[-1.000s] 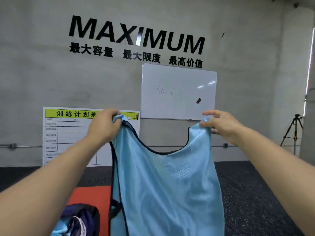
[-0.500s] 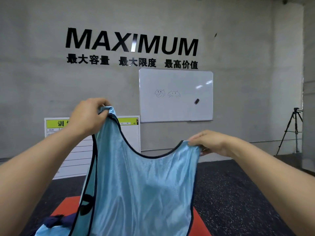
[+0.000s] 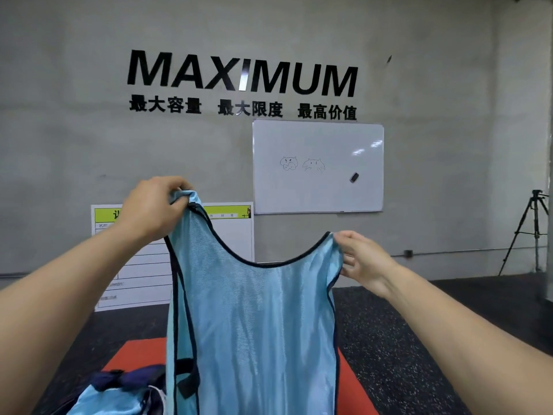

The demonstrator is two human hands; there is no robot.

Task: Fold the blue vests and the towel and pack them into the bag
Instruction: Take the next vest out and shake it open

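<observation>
Aloft, both hands point(image 3: 152, 205) point(image 3: 363, 262) pinch shiny mesh vest point(image 3: 257, 324).

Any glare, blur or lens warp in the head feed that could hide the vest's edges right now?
Head view: glare streaks on the whiteboard and a bright stripe on the MAXIMUM lettering, none on the vest; its dark trim reads sharp. Wide-angle warp bends the forearms near the frame's edges. Left hand and right hand look crisp.

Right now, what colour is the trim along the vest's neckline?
Dark navy or black, on the light blue vest; head view.
</observation>
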